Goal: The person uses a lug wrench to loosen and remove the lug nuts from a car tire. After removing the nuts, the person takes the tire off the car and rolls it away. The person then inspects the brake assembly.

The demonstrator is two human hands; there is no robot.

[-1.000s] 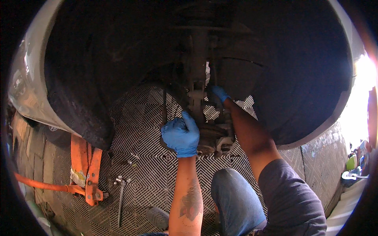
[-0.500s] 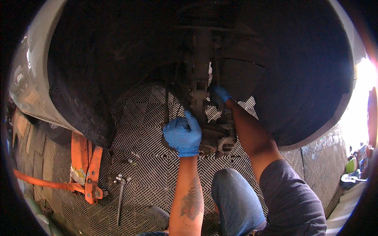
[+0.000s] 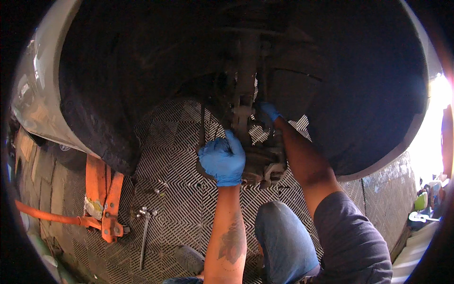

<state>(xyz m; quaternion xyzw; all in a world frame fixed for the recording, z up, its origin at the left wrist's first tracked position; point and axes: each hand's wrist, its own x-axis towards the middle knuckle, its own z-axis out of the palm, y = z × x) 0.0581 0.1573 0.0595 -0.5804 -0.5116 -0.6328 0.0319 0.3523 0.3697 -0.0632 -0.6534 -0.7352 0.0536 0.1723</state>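
My left hand, in a blue glove, is closed at the near left side of the wheel hub assembly. Its fingers are curled and the thumb points up; what they grip is hidden in shadow. A dark rounded edge shows just beside the palm. Deeper in the wheel arch, my right hand, gloved in blue too, reaches behind the upright suspension strut. Its fingers are mostly lost in the dark there. A thin dark rod or hose runs upward from near my left hand.
The dark wheel-arch liner curves over both arms. An orange jack stands at the left under the pale car body. A metal wheel wrench lies on the patterned tile floor. My bent knee is below the hub.
The view has shifted slightly, so the strut and both hands sit a little further right. Both hands otherwise keep nearly the same pose and place.
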